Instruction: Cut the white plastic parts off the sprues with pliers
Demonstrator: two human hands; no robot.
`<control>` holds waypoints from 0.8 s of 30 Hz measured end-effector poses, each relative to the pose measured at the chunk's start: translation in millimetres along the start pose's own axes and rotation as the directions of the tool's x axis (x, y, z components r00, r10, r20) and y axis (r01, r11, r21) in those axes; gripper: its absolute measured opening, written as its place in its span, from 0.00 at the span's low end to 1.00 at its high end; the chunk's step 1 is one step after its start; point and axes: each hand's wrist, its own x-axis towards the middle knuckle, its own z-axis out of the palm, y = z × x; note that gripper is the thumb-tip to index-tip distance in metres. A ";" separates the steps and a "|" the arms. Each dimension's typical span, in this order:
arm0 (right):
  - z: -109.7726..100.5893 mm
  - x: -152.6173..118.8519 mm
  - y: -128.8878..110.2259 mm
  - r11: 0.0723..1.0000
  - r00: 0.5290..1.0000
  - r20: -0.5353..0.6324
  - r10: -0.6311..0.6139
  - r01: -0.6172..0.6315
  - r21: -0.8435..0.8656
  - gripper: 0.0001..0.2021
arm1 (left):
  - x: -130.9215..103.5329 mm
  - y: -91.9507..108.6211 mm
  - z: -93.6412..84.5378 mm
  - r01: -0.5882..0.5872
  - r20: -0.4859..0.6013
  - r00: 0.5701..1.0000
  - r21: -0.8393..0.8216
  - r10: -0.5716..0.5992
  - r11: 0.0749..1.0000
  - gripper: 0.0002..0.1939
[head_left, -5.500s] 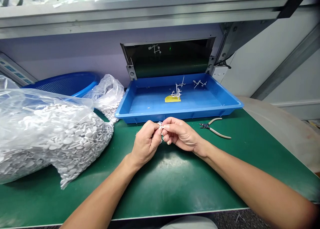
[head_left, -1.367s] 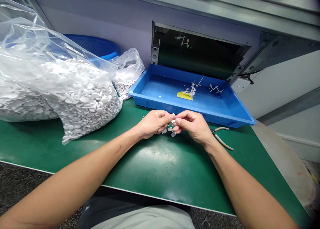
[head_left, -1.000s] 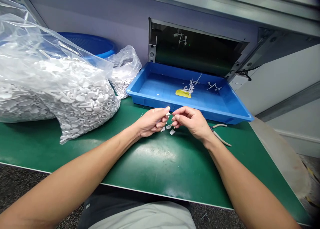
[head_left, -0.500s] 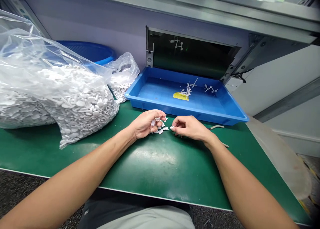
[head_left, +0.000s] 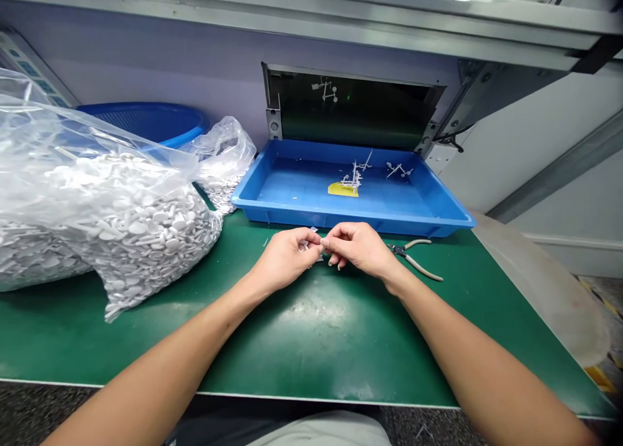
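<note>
My left hand [head_left: 285, 256] is curled closed around several small white plastic pieces [head_left: 304, 246], which show between its fingers. My right hand [head_left: 359, 250] is pinched at the fingertips and meets the left fingertips above the green table. Whatever lies between the touching fingertips is mostly covered; in the earlier view the right hand held a small white plastic piece there. A few more white pieces peek out around the left fingers, largely hidden. Beside my right wrist lie pliers [head_left: 422, 268] with pale handles, their jaws partly hidden behind the hand.
A blue tray [head_left: 452, 221] behind my hands holds white plastic sprues [head_left: 354, 178] and a yellow piece [head_left: 335, 189]. Clear bags [head_left: 156, 238] of white parts and a blue basket [head_left: 195, 133] stand left. A metal shelf beam [head_left: 311, 30] crosses overhead.
My hands have come together, with the right fingertips now touching the left ones. The left hand has turned over its white pieces. More of the pliers shows, and the camera view has shifted.
</note>
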 end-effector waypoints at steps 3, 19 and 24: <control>3.3 0.4 -0.6 0.998 0.999 -0.009 -0.043 0.044 0.048 0.12 | 2.1 0.9 -1.0 0.078 0.003 0.997 -0.051 -0.078 0.996 0.15; 11.2 2.6 4.9 0.990 0.985 -0.103 -0.139 0.138 -0.016 0.08 | 0.1 2.0 15.8 -0.023 -0.099 0.995 0.062 0.029 0.998 0.11; 9.9 2.3 3.6 0.989 0.987 -0.074 -0.142 0.144 0.032 0.08 | -0.1 1.4 14.5 -0.022 -0.101 0.994 0.095 0.031 0.995 0.12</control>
